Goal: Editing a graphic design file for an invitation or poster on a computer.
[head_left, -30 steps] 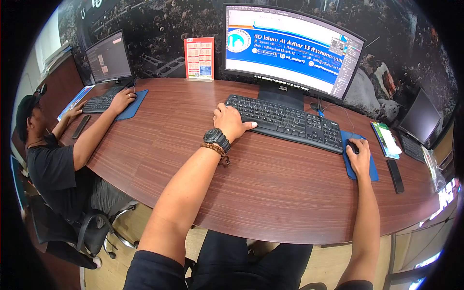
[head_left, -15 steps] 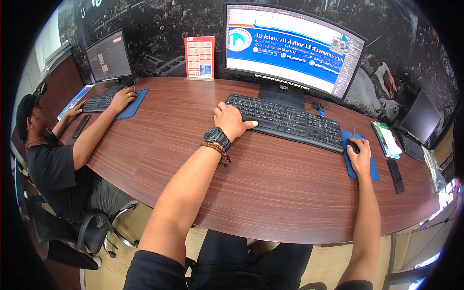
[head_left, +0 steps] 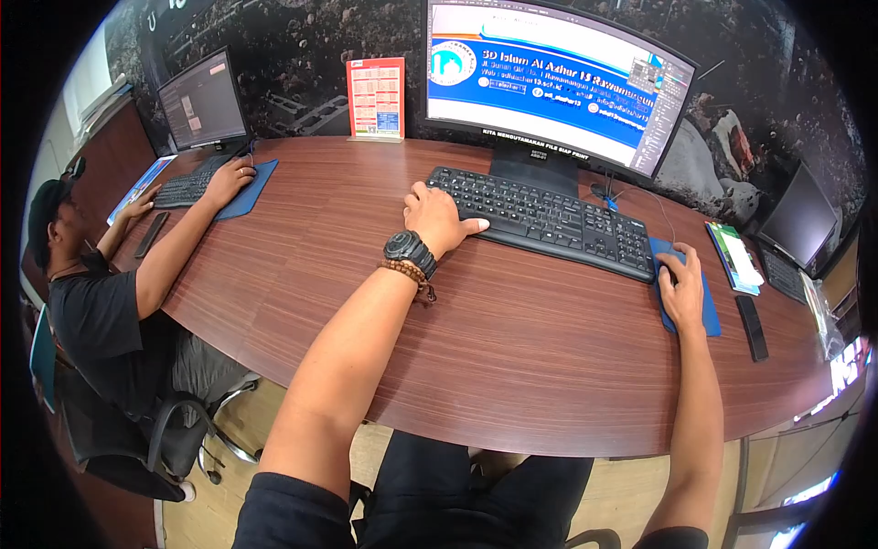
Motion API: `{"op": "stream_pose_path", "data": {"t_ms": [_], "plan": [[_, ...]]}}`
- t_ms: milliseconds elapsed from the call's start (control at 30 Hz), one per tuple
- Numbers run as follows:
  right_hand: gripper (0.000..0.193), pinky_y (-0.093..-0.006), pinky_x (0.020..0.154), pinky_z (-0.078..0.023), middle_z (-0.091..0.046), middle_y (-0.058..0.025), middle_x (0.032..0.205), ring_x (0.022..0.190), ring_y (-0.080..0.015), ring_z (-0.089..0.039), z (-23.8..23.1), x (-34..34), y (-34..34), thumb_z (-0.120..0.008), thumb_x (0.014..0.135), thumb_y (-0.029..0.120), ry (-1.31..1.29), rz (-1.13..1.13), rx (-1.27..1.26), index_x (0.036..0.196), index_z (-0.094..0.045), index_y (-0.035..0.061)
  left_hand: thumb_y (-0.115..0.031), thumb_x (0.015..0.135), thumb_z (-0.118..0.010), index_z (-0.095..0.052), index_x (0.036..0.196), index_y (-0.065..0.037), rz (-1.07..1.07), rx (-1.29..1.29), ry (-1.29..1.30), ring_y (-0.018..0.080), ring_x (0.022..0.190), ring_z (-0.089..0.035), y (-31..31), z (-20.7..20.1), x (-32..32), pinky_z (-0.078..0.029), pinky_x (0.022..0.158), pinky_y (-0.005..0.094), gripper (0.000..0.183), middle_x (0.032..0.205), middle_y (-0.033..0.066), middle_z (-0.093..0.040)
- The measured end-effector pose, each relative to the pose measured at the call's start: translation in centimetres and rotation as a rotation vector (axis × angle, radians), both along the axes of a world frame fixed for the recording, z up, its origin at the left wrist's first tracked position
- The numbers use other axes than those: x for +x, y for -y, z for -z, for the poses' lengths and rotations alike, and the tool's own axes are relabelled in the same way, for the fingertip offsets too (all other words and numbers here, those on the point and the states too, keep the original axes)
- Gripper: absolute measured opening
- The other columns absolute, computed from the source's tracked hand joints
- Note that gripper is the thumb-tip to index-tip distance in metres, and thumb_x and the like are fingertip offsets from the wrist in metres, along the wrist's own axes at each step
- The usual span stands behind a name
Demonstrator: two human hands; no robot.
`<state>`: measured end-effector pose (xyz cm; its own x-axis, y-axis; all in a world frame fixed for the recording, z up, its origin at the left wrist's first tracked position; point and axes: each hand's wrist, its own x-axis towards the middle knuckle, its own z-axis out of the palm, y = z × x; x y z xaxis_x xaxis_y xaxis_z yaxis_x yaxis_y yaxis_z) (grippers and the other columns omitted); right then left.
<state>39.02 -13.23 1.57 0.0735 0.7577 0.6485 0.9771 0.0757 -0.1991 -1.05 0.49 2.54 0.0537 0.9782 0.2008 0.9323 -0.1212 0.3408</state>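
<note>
My left hand rests at the left end of a black keyboard. Its fingers lie over the keys by the edge, and the thumb sticks out along the front row. A black watch and a beaded bracelet circle that wrist. Over to the right, my right hand is wrapped round a dark computer mouse, mostly hidden by the fingers. Under it lies a blue mouse pad. A curved monitor behind the keyboard displays a blue and white layout with a round emblem.
A red and white calendar stand is left of the monitor. Beyond the pad lie a black phone, a green and white booklet and a laptop. At left, a co-worker uses another keyboard. The wooden desk curves toward me.
The whole view has shifted a little. My right hand has slid slightly farther up the pad, toward the monitor. My left hand stays on the keyboard.
</note>
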Motion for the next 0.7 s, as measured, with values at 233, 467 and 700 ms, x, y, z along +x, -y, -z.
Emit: {"op": "stream_pose_path", "data": {"t_ms": [233, 467, 700], "plan": [[0.03, -0.0428, 0.098, -0.047, -0.058, -0.0157, 0.122, 0.111, -0.0358, -0.059, 1.0, 1.4, -0.3, -0.067, 0.085, 0.019, -0.218, 0.134, -0.038, 0.112, -0.069, 0.0069, -0.064, 0.073, -0.078, -0.057, 0.12, 0.015, 0.006, -0.026, 0.017, 0.0418, 0.121, -0.048, 0.2, -0.2, 0.1, -0.045, 0.102, 0.0473, 0.094, 0.13, 0.0264, -0.046], [0.031, -0.042, 0.097, -0.047, -0.06, -0.0162, 0.118, 0.112, -0.0343, -0.059, 1.3, 2.1, -0.5, -0.068, 0.084, 0.019, -0.227, 0.074, -0.032, 0.112, -0.069, 0.0042, -0.061, 0.075, -0.079, -0.046, 0.129, 0.015, 0.007, 0.024, 0.027, 0.0449, 0.119, -0.05, 0.3, 0.1, 0.0, -0.049, 0.098, 0.0472, 0.099, 0.128, 0.0289, -0.046], [0.031, -0.0424, 0.096, -0.047, -0.059, -0.0162, 0.116, 0.11, -0.0351, -0.059, 1.3, 2.0, -0.5, -0.068, 0.083, 0.019, -0.223, 0.087, -0.029, 0.111, -0.069, 0.0053, -0.065, 0.082, -0.069, -0.051, 0.143, -0.01, 0.167, 0.107, 0.024, 0.0494, 0.14, -0.026, 0.5, 1.0, 0.9, -0.019, 0.113, 0.0643, 0.084, 0.146, 0.0348, -0.034]]}}
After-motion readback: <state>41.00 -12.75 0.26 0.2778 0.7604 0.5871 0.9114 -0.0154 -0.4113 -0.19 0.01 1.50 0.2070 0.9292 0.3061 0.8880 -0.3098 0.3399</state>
